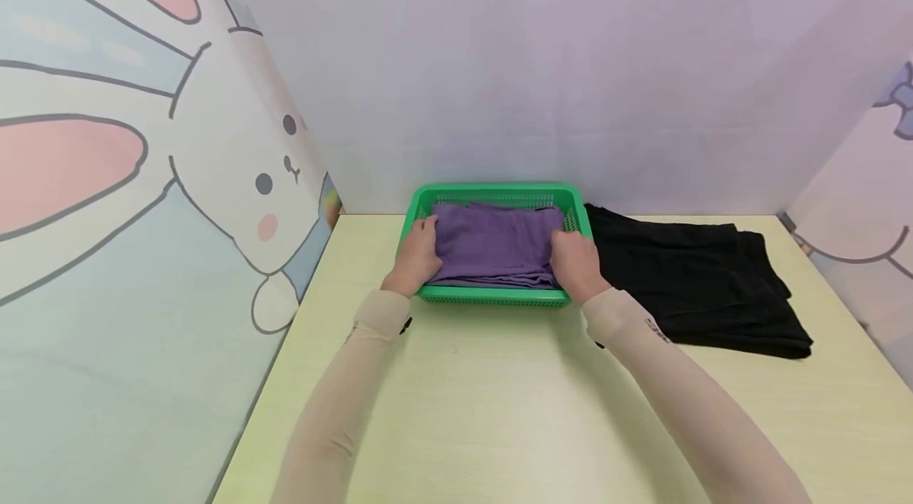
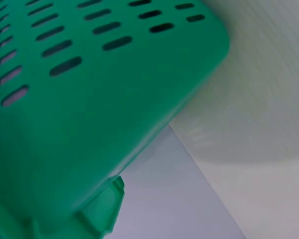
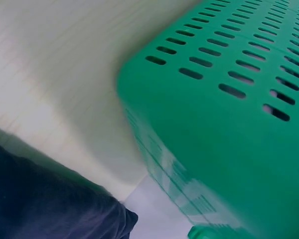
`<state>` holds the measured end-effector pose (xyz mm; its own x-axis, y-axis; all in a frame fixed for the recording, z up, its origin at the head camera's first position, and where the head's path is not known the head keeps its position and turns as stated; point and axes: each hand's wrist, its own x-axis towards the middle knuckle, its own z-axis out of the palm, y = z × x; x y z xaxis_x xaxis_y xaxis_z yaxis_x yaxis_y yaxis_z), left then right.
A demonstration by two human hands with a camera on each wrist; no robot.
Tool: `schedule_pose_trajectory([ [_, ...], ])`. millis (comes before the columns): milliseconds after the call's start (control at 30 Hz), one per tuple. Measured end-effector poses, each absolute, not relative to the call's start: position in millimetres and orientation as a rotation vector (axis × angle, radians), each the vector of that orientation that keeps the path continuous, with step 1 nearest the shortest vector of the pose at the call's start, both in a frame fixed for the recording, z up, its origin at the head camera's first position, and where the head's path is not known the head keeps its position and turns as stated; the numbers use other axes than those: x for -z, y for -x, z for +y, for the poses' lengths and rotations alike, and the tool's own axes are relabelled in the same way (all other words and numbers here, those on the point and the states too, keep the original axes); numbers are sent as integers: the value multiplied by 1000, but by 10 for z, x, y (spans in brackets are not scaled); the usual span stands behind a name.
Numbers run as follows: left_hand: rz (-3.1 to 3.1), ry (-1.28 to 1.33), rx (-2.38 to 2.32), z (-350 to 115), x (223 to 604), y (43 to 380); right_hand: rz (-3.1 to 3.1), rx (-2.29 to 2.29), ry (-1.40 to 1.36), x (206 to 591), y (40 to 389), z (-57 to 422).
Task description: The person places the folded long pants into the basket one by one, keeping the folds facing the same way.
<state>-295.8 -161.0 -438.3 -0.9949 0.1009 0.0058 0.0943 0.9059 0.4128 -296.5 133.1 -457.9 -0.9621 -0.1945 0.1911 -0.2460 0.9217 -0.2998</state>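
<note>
A green plastic basket (image 1: 492,295) with slotted walls stands at the back of the table, and a folded purple cloth (image 1: 492,246) lies inside it. My left hand (image 1: 416,257) reaches over the basket's left side and grips the cloth's left edge. At the opposite edge my right hand (image 1: 576,262) holds the cloth with bent fingers; its fingertips are partly hidden. Both wrist views show the basket's outer wall up close, in the left wrist view (image 2: 114,99) and the right wrist view (image 3: 204,124). Neither hand appears in those two views.
A folded black garment (image 1: 699,282) lies on the table to the right of the basket, close to my right forearm. The pale wooden table (image 1: 485,409) ends at a light backdrop (image 1: 499,68). A wall with a rabbit drawing (image 1: 235,171) rises on the left.
</note>
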Motion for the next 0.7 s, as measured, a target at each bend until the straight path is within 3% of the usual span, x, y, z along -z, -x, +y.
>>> schedule_pose_trajectory([
  [233, 3172, -260, -652, -1592, 4379, 2852, -3031, -501, -387, 4437, 2854, 1317],
  [433, 3131, -455, -686, -1517, 4309, 2546, -2906, -746, -402, 4233, 2532, 1307],
  [700, 3169, -619, -486, -1376, 4342, 2252, -2959, -738, -646, 4192, 2265, 1288],
])
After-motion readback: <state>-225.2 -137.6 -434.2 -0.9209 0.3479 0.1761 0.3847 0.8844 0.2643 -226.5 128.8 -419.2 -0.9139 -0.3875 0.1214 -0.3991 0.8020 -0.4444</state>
